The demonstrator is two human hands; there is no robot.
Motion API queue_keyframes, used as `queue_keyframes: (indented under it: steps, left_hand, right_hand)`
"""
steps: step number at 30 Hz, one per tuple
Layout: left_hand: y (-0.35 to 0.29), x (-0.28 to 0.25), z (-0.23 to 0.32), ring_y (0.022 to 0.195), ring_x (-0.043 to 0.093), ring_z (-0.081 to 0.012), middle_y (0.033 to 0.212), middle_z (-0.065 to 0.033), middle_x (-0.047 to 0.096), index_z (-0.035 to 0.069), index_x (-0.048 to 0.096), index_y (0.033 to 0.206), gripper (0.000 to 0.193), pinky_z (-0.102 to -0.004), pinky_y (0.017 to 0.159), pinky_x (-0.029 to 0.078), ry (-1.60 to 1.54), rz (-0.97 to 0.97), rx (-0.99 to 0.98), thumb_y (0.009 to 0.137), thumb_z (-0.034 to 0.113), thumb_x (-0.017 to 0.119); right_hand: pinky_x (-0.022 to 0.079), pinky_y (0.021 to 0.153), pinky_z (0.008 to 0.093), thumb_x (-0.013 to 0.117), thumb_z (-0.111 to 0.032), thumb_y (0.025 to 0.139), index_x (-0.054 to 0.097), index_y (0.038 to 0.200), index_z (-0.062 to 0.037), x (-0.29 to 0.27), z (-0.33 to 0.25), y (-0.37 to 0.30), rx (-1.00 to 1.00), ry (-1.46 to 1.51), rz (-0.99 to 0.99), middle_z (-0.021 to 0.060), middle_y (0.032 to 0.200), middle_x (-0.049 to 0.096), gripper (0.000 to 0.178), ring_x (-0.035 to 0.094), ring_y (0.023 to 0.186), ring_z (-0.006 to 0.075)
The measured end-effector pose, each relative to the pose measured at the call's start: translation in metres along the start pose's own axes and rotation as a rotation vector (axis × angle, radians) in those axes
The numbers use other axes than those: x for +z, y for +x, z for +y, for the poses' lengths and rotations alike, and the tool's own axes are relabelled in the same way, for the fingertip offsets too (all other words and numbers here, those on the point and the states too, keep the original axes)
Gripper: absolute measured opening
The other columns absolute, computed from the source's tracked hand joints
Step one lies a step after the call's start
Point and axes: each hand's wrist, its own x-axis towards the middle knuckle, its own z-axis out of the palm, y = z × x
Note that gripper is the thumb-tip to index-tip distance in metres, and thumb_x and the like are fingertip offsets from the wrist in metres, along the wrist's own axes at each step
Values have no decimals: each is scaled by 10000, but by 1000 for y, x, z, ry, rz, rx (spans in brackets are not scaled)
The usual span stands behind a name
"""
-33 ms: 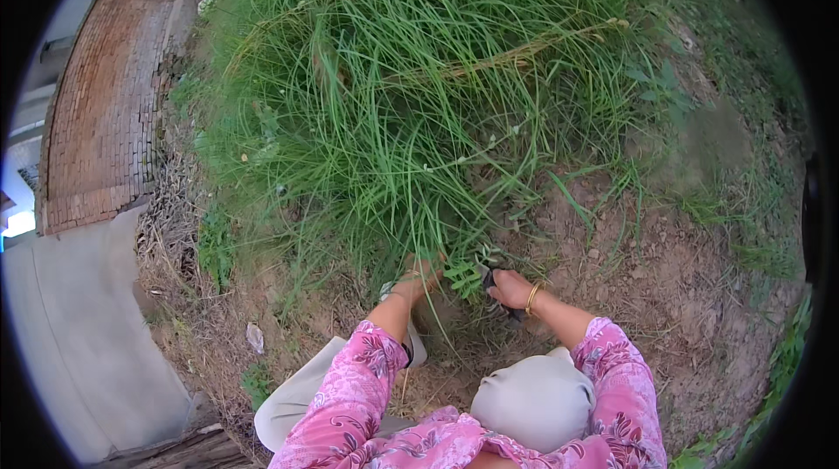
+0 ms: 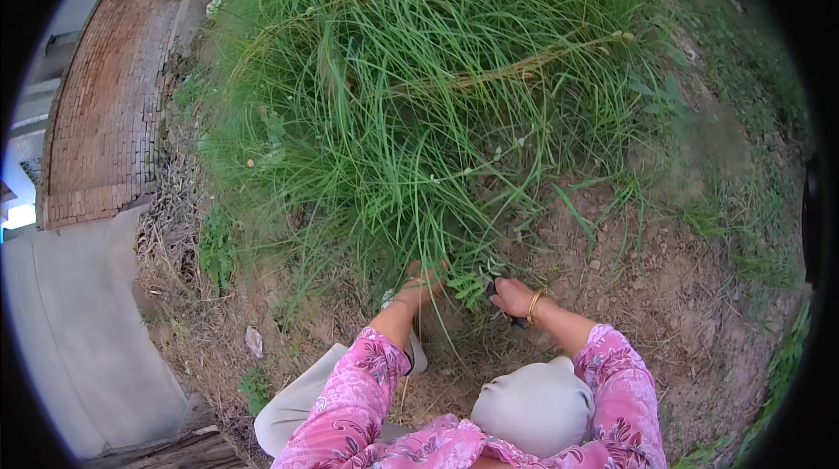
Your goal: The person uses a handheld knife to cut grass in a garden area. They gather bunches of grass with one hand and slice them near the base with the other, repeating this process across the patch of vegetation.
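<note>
Head view. Left hand [image 2: 423, 287] at the near edge of the tall grass clump [image 2: 376, 119], low among the stem bases. Blades cross its fingers, so whether this grip is wide or narrowed on stems cannot be told. Right hand [image 2: 516, 297], just to the right: grip narrow, fingers curled around a dark object [image 2: 490, 288], whose exact form is too small to make out. Between the hands stands a small leafy plant [image 2: 469, 288]; bare soil [image 2: 629, 277] lies to the right, and the clump spreads toward the far side.

Sound handling, as judged here: the left grip is best placed close to the ground, taking a modest bundle with stems aligned, since long, arching blades slip and tangle when held high. The right grip should stay firm, with the dark object kept low and its path clear of the left fingers. Parting the overhanging blades and the leafy plant would expose the stem bases and both hands.
</note>
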Motion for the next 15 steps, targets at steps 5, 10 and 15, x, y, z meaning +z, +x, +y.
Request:
queue_keyframes:
  steps: [5, 10, 15]
  left_hand:
    - [26, 66, -17, 890, 573, -332, 958, -187, 597, 40, 540, 1030, 254, -424, 730, 456, -648, 233, -85, 792, 111, 489]
    - [-7, 0, 5, 884, 583, -308, 943, -144, 613, 67, 588, 911, 181, -418, 701, 459, -340, 227, -34, 760, 100, 493]
    - [-27, 53, -34, 787, 603, -331, 807, -136, 632, 90, 610, 785, 157, -444, 693, 457, -216, 249, -73, 754, 201, 504]
  right_hand:
    - [470, 667, 438, 564, -136, 709, 579, 768, 21, 7, -14, 50, -160, -271, 24, 242, 799, 603, 168, 589, 777, 395]
    - [471, 762, 438, 484, -97, 748, 594, 854, 66, 33, -8, 57, -147, -303, 20, 284, 890, 603, 224, 592, 882, 399]
    - [461, 658, 474, 530, -183, 774, 540, 807, 53, 42, -4, 13, -144, -122, 174, 268, 763, 586, 239, 586, 764, 416]
